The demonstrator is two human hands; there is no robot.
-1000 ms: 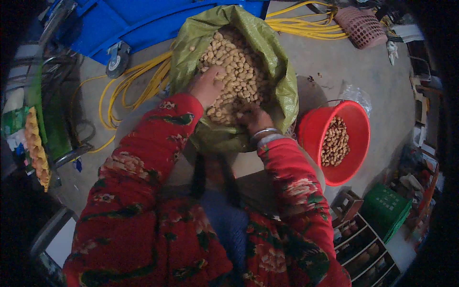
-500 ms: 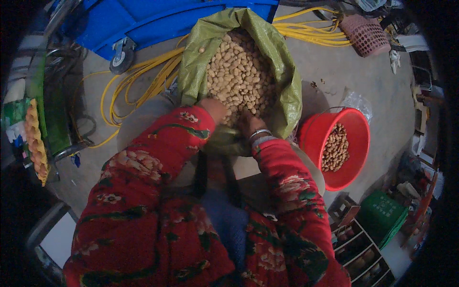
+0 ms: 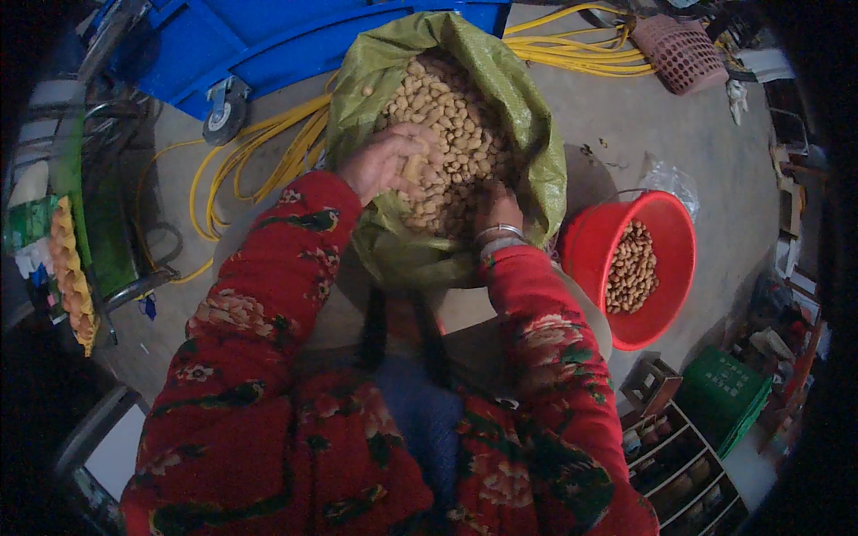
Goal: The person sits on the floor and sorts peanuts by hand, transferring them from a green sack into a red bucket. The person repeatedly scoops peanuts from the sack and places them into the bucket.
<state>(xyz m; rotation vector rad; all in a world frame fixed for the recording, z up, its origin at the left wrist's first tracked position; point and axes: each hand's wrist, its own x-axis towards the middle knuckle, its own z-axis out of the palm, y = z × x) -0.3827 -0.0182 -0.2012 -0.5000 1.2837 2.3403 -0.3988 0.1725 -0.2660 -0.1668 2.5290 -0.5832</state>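
Observation:
A green woven sack (image 3: 536, 134) stands with its mouth rolled wide, full of unshelled peanuts (image 3: 456, 125). Over the left part of the heap is my left hand (image 3: 384, 163), its fingers apart and slightly curved. Peanuts show between its thumb and fingers; whether any are gripped is unclear. My right hand (image 3: 499, 211), with a silver bracelet at the wrist, reaches down at the sack's near right side. Its fingertips are lost in shadow among the peanuts. To the right of the sack, a tilted red bucket (image 3: 585, 250) has more peanuts (image 3: 633, 272) inside.
Behind the sack is a blue wheeled container (image 3: 295, 45) with a caster (image 3: 223, 121). Yellow hose (image 3: 268, 152) lies coiled on the floor at both sides. A pink perforated basket (image 3: 681, 55) sits far right; a green box (image 3: 722, 397) and a divided rack (image 3: 679, 464) are near right.
My left hand has risen out of the near peanuts and moved left and away from me, its fingers spreading. My right hand has shifted slightly right, along the sack's inner side.

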